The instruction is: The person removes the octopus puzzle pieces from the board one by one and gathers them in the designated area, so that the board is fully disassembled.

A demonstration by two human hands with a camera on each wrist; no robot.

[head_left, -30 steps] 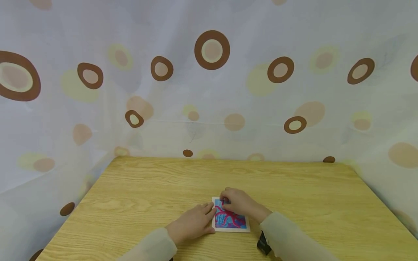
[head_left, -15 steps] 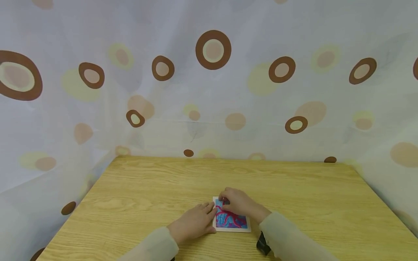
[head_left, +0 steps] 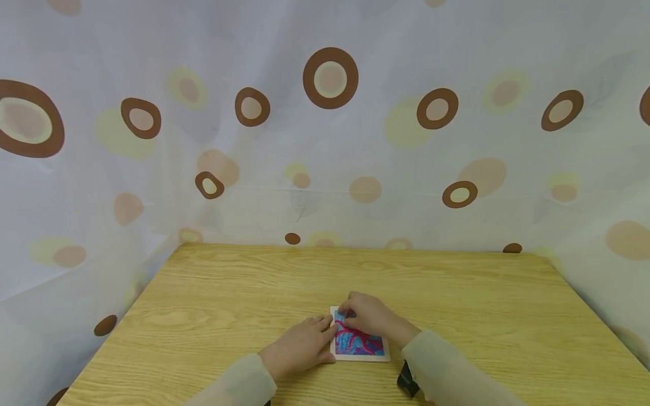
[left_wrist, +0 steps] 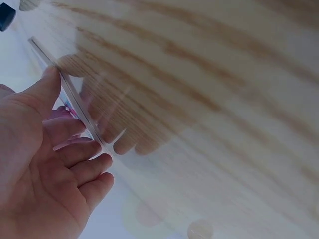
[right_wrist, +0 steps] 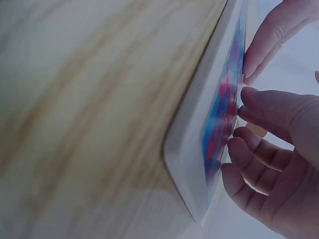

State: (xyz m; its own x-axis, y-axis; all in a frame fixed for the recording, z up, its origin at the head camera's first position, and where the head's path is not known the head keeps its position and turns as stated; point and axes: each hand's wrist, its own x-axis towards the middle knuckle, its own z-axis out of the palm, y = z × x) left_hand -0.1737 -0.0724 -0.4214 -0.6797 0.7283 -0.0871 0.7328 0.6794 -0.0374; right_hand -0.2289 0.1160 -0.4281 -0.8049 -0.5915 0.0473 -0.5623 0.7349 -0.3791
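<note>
A flat square board (head_left: pixel 359 357) with a white border lies on the wooden table, bearing a blue picture with red, tentacle-like arms. Along its left edge rests my left hand (head_left: pixel 301 345), fingers loosely extended; in the left wrist view the thumb of that hand (left_wrist: pixel 47 144) touches the board's thin edge (left_wrist: pixel 75 94). Over the upper part of the picture is my right hand (head_left: pixel 369 313), its fingers bent down. In the right wrist view the thumb and fingertips of this hand (right_wrist: pixel 279 149) meet the picture (right_wrist: pixel 219 117). Whether they pinch anything small is hidden.
The light wood table (head_left: pixel 228 282) spreads around the board. A pale curtain (head_left: pixel 396 214) with brown and beige circles stands along the back and both sides. A black strap (head_left: pixel 408 380) shows at the right wrist.
My right hand has shifted very slightly left over the top of the picture. The left hand and the board hold their places.
</note>
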